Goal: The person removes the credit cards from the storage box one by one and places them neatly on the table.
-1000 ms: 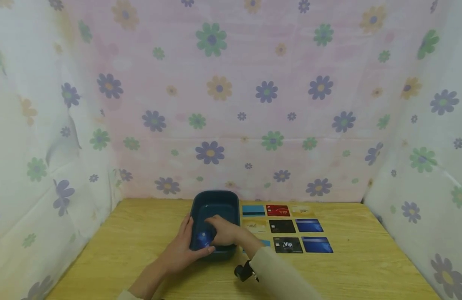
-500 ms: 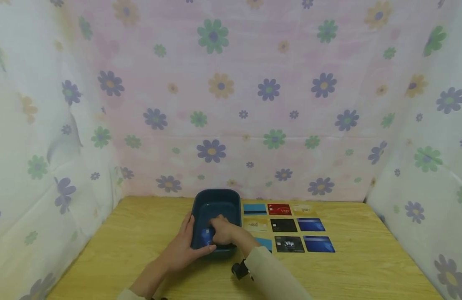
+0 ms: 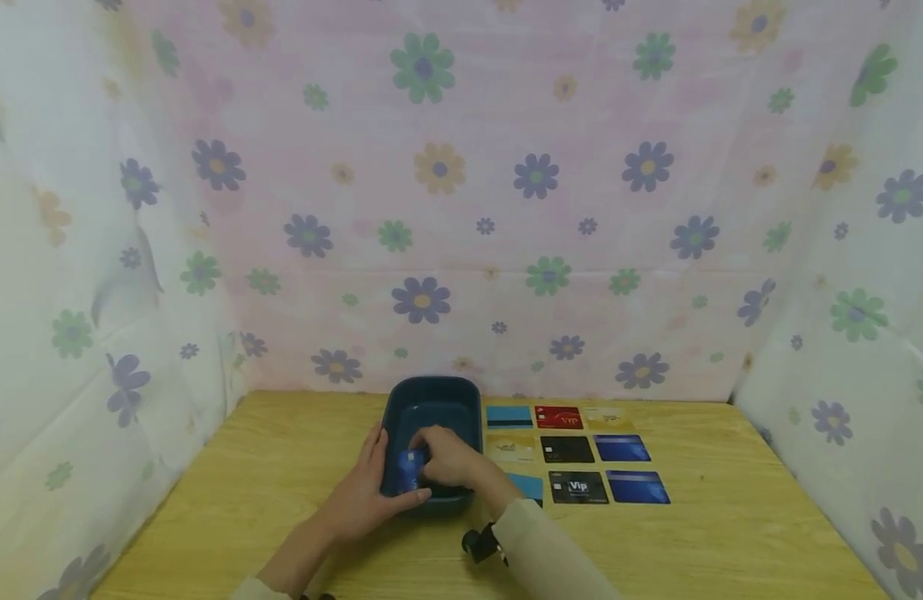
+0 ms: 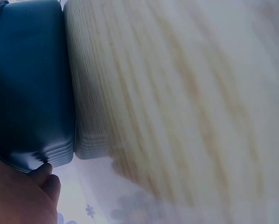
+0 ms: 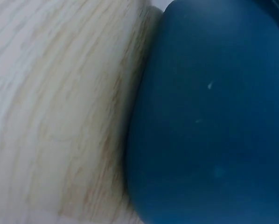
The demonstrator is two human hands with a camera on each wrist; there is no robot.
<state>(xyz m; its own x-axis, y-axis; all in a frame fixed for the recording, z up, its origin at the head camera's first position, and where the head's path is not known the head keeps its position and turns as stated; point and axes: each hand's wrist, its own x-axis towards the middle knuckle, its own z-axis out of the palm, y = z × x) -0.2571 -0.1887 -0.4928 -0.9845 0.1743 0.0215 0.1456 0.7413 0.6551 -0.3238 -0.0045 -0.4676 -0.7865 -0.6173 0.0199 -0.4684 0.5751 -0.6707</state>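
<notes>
A dark blue plastic bin [image 3: 436, 414] sits on the wooden table. My left hand [image 3: 356, 500] grips its near left corner, fingers along the left wall and thumb over the front rim. Inside the bin my right hand [image 3: 451, 458] pinches a blue bank card [image 3: 411, 469] at its right side; the fingertips are mostly hidden behind the hand. In the left wrist view the left hand [image 4: 25, 196] lies against the end of the bin [image 4: 32, 84]. Only the outer wall of the bin [image 5: 209, 121] fills the right of the right wrist view.
Right of the bin, bank cards lie flat in three rows, among them a red card [image 3: 559, 417], a black Vip card [image 3: 578, 487] and a blue card [image 3: 637, 487]. A light blue card [image 3: 526, 485] is partly behind the right arm. Flowered curtains [image 3: 461, 208] enclose the table.
Within the bin the right hand has shifted slightly, its fingers now more arched, and the blue card stands more upright. The left hand keeps its grip; the laid-out cards are unchanged.
</notes>
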